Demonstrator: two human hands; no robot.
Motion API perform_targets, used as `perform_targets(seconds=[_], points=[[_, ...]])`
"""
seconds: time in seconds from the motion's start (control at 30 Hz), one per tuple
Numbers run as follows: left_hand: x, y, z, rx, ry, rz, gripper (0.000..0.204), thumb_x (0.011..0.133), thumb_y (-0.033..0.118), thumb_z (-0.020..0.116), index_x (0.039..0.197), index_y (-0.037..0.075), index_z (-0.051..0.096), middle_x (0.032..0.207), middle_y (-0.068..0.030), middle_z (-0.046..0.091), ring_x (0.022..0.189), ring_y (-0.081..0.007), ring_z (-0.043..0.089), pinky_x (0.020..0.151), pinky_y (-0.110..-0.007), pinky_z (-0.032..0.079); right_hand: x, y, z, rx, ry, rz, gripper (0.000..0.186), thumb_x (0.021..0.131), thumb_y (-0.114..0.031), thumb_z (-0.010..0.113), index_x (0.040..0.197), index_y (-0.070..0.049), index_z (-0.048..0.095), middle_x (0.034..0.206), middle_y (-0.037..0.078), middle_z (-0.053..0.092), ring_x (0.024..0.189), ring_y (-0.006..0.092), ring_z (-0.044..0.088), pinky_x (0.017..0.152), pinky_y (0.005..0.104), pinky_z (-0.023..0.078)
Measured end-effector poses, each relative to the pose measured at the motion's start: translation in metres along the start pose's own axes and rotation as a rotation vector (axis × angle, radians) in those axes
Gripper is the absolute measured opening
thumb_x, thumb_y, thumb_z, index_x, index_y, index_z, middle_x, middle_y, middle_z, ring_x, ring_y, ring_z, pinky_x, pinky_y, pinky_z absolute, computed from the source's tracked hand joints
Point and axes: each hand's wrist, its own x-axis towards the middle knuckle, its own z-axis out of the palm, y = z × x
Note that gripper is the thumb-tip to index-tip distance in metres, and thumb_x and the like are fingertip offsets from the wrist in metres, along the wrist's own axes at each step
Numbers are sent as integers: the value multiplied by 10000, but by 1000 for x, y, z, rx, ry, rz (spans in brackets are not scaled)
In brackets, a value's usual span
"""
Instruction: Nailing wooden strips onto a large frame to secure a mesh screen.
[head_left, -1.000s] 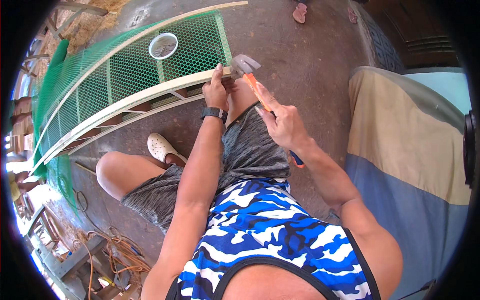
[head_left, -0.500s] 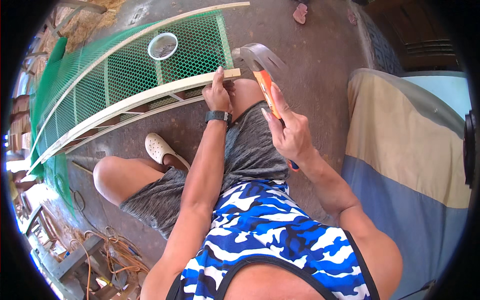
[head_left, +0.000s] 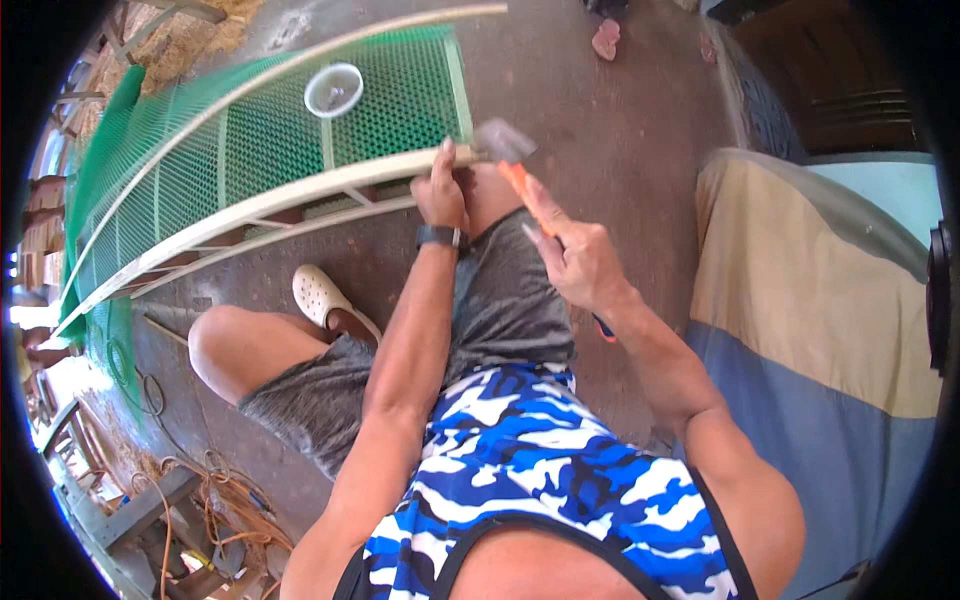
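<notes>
While left hand (head_left: 442, 197) grips frame edge (head_left: 340, 177), hammer (head_left: 514, 172) in right hand (head_left: 585, 262), floor (head_left: 612, 120) beyond.

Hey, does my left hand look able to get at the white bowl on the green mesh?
Probably yes, if it lets go: the left hand holds the wooden strip near its end. The white bowl sits beyond that strip on the green mesh, and nothing visible covers its open top.

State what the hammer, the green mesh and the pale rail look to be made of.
Hammer: head probably bare steel, being metallic grey, though blurred; its bright orange grip could be plastic or rubber.
Green mesh: likely plastic, from its even colour and small regular openings.
Pale rail: probably unfinished wood, matt and cream-coloured; grain is too fine to confirm.
</notes>
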Motion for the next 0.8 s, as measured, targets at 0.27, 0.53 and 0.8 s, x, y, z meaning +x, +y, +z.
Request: perform_targets(seconds=[0.27,0.53,0.8], points=[[8,0,4,1,5,-9,370,916,383,731,886,17,686,695,-90,680,504,-157,615,431,-273,462,2,11,1,-57,-54,-38,710,928,-49,650,1568,-144,357,896,244,696,751,439,682,651,461,554],[1,0,1,15,-32,-7,359,949,344,700,914,-13,697,682,-95,672,497,-161,621,418,-275,474,3,-11,7,31,307,-279,699,928,-70,653,1562,-152,370,835,248,685,699,428,670,620,472,518],[-3,-1,1,17,-32,-6,344,935,342,708,890,2,686,684,-86,665,505,-162,620,427,-277,483,4,-3,1,36,138,-157,702,922,-77,648,1561,-163,370,835,250,675,708,439,666,628,481,521]])
